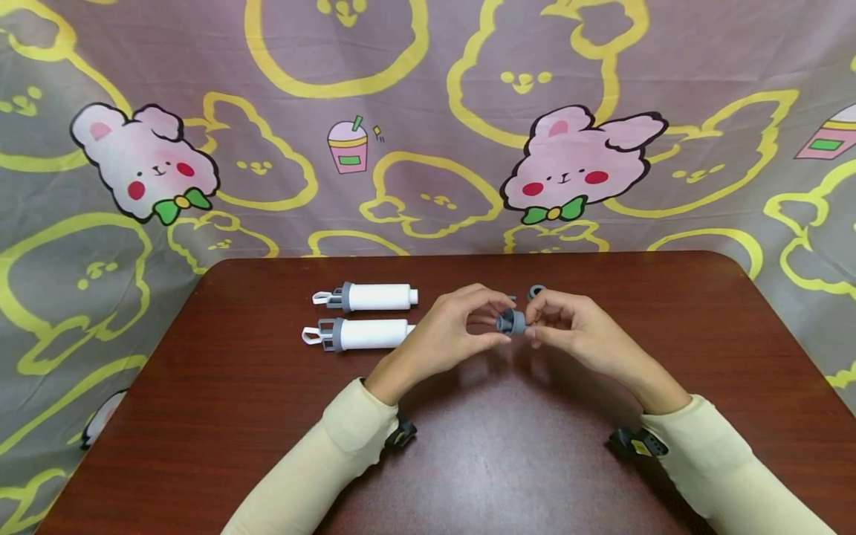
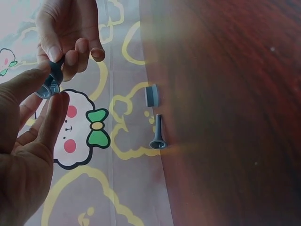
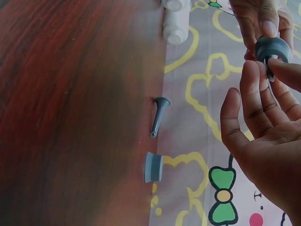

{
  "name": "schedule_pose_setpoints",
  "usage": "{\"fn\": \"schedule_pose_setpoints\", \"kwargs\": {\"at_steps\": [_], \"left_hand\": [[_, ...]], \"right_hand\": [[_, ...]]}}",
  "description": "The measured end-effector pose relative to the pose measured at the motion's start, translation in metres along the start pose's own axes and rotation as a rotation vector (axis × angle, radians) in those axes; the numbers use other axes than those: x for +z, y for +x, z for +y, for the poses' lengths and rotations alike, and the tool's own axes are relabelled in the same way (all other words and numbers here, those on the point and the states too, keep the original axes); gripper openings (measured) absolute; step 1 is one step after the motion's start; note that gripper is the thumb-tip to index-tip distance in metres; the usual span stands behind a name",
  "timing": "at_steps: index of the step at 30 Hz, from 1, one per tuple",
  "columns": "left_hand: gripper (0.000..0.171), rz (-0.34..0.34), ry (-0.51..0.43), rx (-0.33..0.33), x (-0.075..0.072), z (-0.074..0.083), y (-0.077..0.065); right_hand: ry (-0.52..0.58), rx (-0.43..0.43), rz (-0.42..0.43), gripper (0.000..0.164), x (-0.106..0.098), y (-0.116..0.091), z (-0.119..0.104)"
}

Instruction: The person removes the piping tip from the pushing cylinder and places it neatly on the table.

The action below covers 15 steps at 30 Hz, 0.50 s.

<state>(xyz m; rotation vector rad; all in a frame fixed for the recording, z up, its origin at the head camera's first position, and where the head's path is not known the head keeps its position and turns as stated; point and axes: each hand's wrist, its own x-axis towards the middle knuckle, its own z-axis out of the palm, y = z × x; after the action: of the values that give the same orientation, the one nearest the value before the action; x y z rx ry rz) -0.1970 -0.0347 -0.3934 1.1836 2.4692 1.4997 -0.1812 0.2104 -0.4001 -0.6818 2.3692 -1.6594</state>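
Above the table, my left hand [image 1: 458,323] holds a small grey cup-shaped plastic part [image 1: 511,322] by its wide rim between thumb and fingers. On the other side, my right hand [image 1: 585,323] pinches the narrow stem of the same part between thumb and index finger. The hollow side of the cup shows in the left wrist view, facing the left palm. In the right wrist view the stem [image 3: 270,70] points toward the right hand. Behind the hands lie a short grey ring [image 1: 536,292] and a slim grey funnel-ended piece [image 3: 160,115], mostly hidden in the head view.
Two white cylinders, a rear one [image 1: 381,297] and a nearer one [image 1: 371,334], lie side by side to the left, with grey slotted collars and white loop ends. The dark red-brown table [image 1: 221,423] meets a patterned cloth [image 1: 428,134] at the back.
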Motion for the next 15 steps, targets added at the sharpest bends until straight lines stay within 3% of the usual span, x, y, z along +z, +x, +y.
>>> {"fn": "schedule_pose_setpoints", "kwargs": {"at_steps": [15], "left_hand": [[0.040, -0.018, 0.049, 0.006, 0.0010, 0.0016, 0.0007]], "right_hand": [[-0.003, -0.003, -0.007, 0.006, 0.0002, -0.0006, -0.0012]]}}
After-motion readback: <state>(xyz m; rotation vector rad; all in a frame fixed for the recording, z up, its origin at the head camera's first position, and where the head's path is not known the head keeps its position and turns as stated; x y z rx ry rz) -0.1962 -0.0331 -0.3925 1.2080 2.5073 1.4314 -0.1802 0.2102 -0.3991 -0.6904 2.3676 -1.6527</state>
